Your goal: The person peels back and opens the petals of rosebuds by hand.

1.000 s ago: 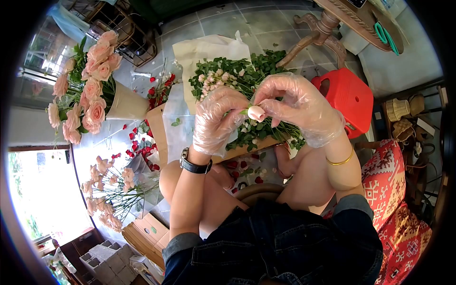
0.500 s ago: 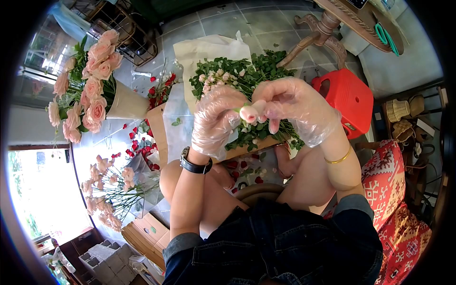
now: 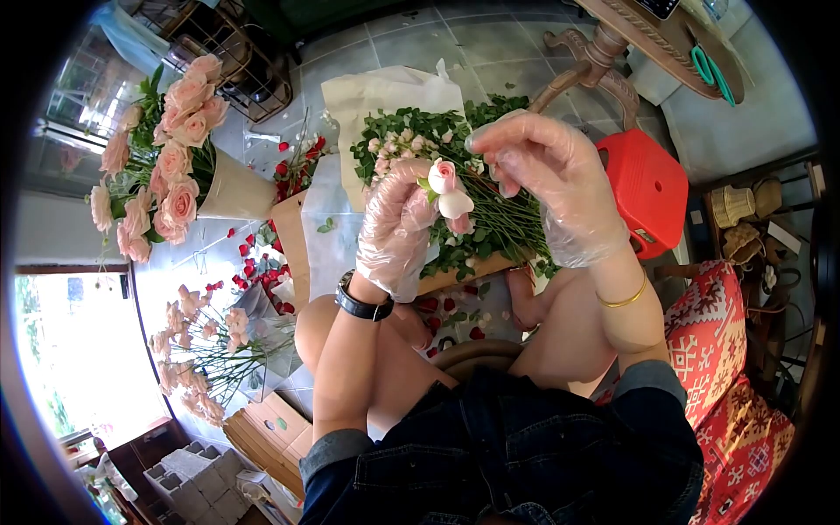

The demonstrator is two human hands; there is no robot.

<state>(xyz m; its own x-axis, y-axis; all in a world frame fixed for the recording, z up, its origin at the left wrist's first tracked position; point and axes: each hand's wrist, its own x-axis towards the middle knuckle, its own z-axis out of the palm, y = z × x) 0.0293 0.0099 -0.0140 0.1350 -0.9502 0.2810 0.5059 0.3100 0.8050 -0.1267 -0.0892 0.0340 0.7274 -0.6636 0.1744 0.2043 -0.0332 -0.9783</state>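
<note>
My left hand, in a clear plastic glove, is closed on a small pale pink rosebud with a bit of green at its base. A loose pale petal shows just below the bud, against the fingers. To the right, my right hand, also gloved, is raised apart from the bud with its fingers spread and nothing visible between them. Beneath both hands lies a pile of leafy green stems with small pink buds, on paper wrapping.
Pink roses stand in a white bucket at the left. A red plastic stool is at the right, below a carved wooden table. Red petals litter the tiled floor, beside a cardboard piece.
My right hand has moved away from the bud, up and to the right, and its fingers have opened. The bud in my left hand now points upward, with a petal apart below it.
</note>
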